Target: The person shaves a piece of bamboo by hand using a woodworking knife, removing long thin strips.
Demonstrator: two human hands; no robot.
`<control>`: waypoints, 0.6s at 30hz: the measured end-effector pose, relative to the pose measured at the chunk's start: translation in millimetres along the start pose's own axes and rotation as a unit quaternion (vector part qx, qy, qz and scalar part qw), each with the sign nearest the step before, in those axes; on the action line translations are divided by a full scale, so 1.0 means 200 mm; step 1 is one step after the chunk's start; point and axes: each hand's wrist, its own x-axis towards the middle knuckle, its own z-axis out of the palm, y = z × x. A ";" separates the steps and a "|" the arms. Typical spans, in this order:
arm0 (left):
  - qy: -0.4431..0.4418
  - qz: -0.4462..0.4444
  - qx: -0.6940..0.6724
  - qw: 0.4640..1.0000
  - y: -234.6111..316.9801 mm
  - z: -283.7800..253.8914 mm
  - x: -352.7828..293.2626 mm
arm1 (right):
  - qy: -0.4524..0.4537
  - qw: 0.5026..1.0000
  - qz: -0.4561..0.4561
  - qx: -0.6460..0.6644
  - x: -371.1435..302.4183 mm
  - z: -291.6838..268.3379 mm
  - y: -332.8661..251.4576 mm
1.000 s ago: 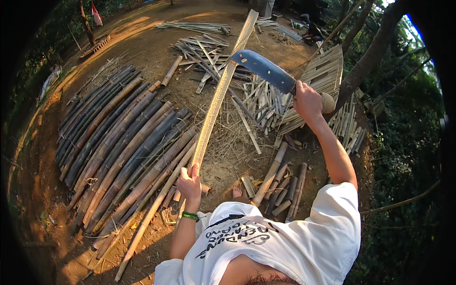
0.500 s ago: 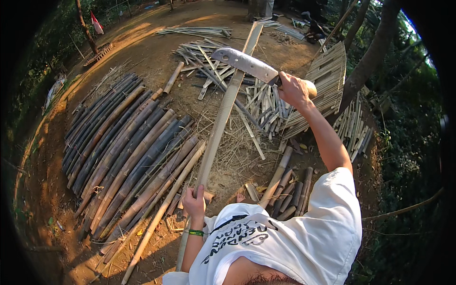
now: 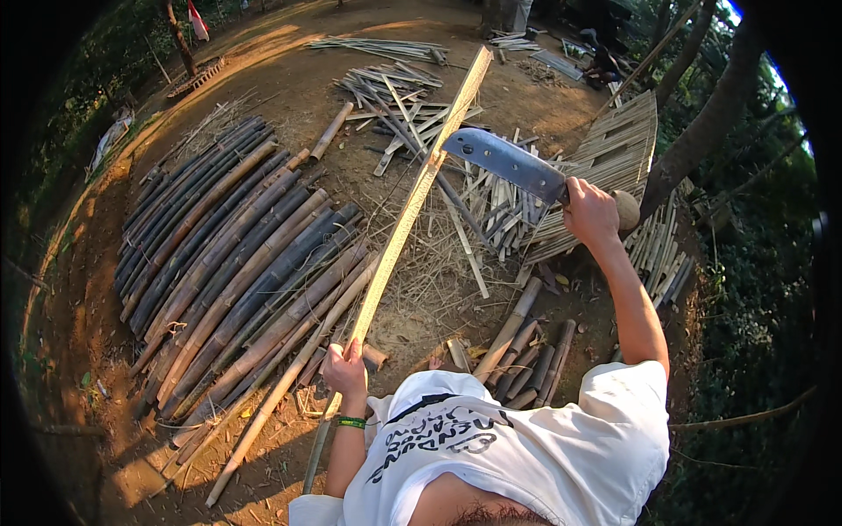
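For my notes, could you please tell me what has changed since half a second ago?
The broad grey metal knife moved rightward; its tip no longer extends past the long pale bamboo strip. The strip rolled, now showing its brighter face. The left hand keeps the strip, the right hand the knife; the dark-and-tan bamboo poles stayed.

1. we hold a long, narrow, pale bamboo strip (image 3: pixel 398 241), slanting from lower left to upper right, raised off the ground.
2. we hold a broad, grey-blue knife (image 3: pixel 513 167), holes along its blade, tip at the strip; whether they touch, we cannot tell.
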 end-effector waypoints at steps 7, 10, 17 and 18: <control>0.008 0.015 -0.048 0.999 0.05 0.00 -0.02 | -0.064 0.995 -0.077 -0.013 -0.12 -0.20 -0.24; 0.019 0.025 -0.028 0.999 0.06 0.01 -0.04 | -0.089 0.991 -0.093 -0.045 -0.09 -0.34 -0.37; -0.004 0.031 -0.052 0.998 0.05 0.01 -0.08 | -0.091 0.982 -0.104 -0.130 0.03 -0.45 -0.55; -0.012 0.035 -0.067 0.997 0.05 -0.01 -0.08 | -0.109 0.989 -0.061 -0.082 0.06 -0.40 -0.55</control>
